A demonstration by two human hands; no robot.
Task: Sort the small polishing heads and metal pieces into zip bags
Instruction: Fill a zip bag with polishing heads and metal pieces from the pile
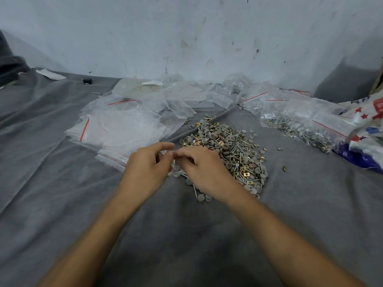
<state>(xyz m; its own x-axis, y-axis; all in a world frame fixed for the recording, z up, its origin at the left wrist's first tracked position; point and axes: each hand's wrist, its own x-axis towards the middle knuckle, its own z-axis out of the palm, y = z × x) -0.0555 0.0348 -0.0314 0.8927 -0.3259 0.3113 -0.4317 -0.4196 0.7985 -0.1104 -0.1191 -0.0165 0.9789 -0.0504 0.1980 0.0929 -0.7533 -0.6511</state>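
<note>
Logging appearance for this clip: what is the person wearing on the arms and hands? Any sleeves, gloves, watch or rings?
Nothing worn shows. The left hand and right hand are ungloved, with no rings visible, though the fingertips are blurred. The left forearm and right forearm are bare down to the picture's bottom edge: no sleeve, watch or bracelet in view.

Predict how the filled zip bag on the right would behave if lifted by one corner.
The filled zip bag would probably sag; its film looks limp. Loose contents would likely slide downward. Its metal pins might pierce it.
</note>
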